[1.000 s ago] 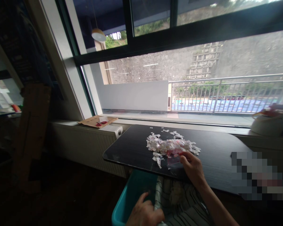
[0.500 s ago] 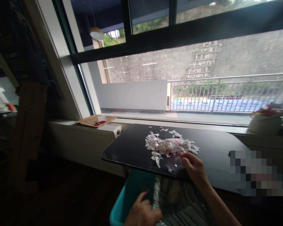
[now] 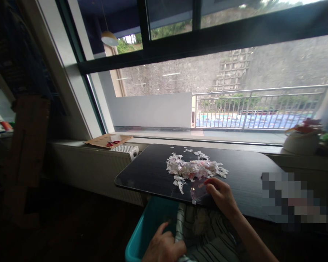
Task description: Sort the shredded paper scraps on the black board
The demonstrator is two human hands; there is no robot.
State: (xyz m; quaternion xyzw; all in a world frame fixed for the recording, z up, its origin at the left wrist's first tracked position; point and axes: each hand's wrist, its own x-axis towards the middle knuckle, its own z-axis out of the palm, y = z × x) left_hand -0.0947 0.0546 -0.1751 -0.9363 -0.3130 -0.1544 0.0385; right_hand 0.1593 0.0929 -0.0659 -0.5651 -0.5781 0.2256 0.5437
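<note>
On the dark table, a heap of torn white paper scraps (image 3: 191,166) lies in front of me, with pinkish bits among them. My right hand (image 3: 221,194) is closed in a pinch at the heap's near edge. Between its fingertips is a clear, pink-tinted piece of plastic film (image 3: 198,191), hanging toward the table's front edge. Below the table, my left hand (image 3: 166,245) rests at the inner side of a teal bin (image 3: 136,233). Its index finger stretches over the bin, while thumb and other fingers curl on the edge of a striped cloth (image 3: 180,218).
The black table (image 3: 142,169) stands against the windowsill. To its left, red scissors (image 3: 113,143) lie on brown paper (image 3: 98,140) above a radiator (image 3: 123,160). A white pot (image 3: 297,142) stands on the sill at right. Pixelation hides something on the table's right end.
The plastic film in my right hand has shifted shape and tilted slightly. My left hand stays in place at the bin. The whole view has slid a little.
</note>
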